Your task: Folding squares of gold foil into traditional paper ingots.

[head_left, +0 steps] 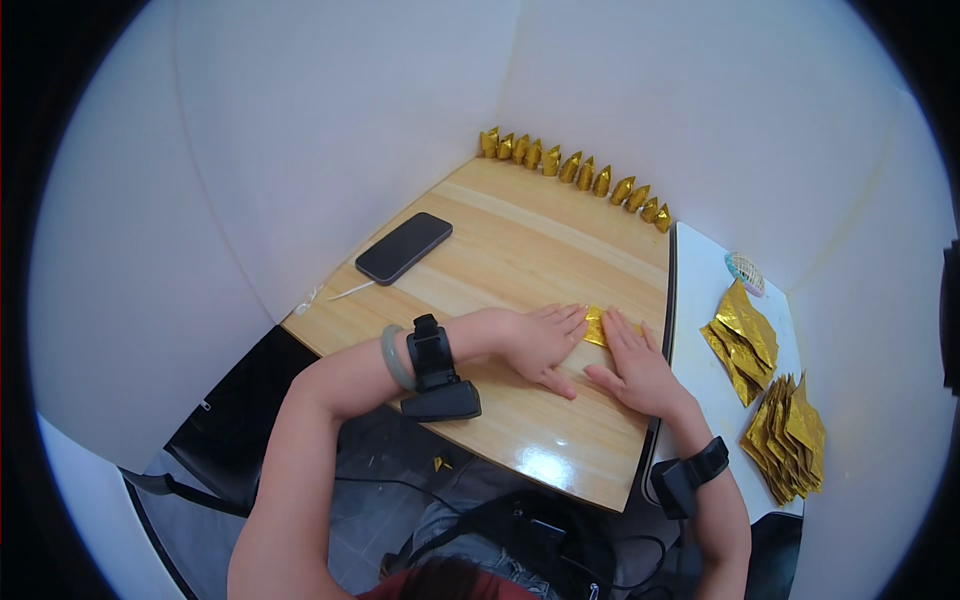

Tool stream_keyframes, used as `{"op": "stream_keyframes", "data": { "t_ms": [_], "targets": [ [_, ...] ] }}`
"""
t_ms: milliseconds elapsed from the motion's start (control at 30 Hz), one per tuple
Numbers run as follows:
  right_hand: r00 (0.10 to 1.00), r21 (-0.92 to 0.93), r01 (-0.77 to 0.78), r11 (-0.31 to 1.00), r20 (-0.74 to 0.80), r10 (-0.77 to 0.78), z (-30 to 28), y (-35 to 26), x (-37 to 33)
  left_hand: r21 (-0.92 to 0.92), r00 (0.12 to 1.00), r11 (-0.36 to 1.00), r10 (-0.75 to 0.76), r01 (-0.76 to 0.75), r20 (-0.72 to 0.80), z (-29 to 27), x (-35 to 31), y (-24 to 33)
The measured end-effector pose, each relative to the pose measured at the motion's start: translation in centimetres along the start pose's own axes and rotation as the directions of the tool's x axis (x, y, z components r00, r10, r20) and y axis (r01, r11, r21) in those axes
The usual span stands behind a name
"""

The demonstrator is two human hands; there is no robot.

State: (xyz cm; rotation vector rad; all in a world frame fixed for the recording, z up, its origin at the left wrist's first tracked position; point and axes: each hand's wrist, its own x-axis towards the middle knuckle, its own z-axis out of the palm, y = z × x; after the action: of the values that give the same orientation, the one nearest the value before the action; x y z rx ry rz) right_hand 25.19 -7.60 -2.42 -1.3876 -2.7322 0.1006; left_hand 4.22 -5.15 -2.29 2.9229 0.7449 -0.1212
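Observation:
A strip of gold foil paper (595,327) lies flat on the wooden table (490,260), showing between my two hands. My left hand (545,342) rests palm down with fingers stretched, its fingertips at the strip's left side. Flat over the strip's right part is my right hand (636,362), fingers straight and thumb apart. Both palms press on the paper or the tabletop, and the ends of the strip are hidden under them. Along the table's far edge stands a row of several folded gold paper pieces (587,172) with pointed tops.
A black phone (404,248) with a white cable lies at the left. On the white side table (692,300) at the right are a loose gold paper stack (745,335), a fanned gold stack (785,440) and a small netted object (744,272). Pale walls enclose the far side.

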Motion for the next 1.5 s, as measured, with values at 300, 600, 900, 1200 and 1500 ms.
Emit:
{"op": "stream_keyframes", "data": {
  "t_ms": [300,600,900,1200,1500],
  "targets": [
    [0.998,-0.019,-0.064,0.998,-0.008,0.064,0.4,0.4,-0.1,-0.038,0.999,0.999,0.038,-0.037,0.016,-0.3,-0.4,-0.5],
    [0.994,0.086,0.103,0.991,-0.054,-0.099,0.6,0.9,0.5,-0.263,0.993,0.964,0.004,-0.034,-0.116,0.8,1.7,-2.8],
    [0.994,-0.013,-0.102,0.995,-0.049,0.101,0.6,2.7,0.0,-0.142,0.987,0.98,-0.149,0.139,-0.064,1.0,1.3,-3.1],
    [0.949,-0.151,-0.278,0.949,-0.195,0.247,1.0,3.2,-0.5,-0.124,0.981,0.976,-0.188,0.18,-0.055,0.7,0.8,-2.7],
    [0.955,0.309,0.163,0.937,-0.286,-0.072,-0.2,1.6,0.2,-0.114,0.974,0.976,-0.196,0.184,-0.11,1.0,0.6,-2.7]
  ]
}}
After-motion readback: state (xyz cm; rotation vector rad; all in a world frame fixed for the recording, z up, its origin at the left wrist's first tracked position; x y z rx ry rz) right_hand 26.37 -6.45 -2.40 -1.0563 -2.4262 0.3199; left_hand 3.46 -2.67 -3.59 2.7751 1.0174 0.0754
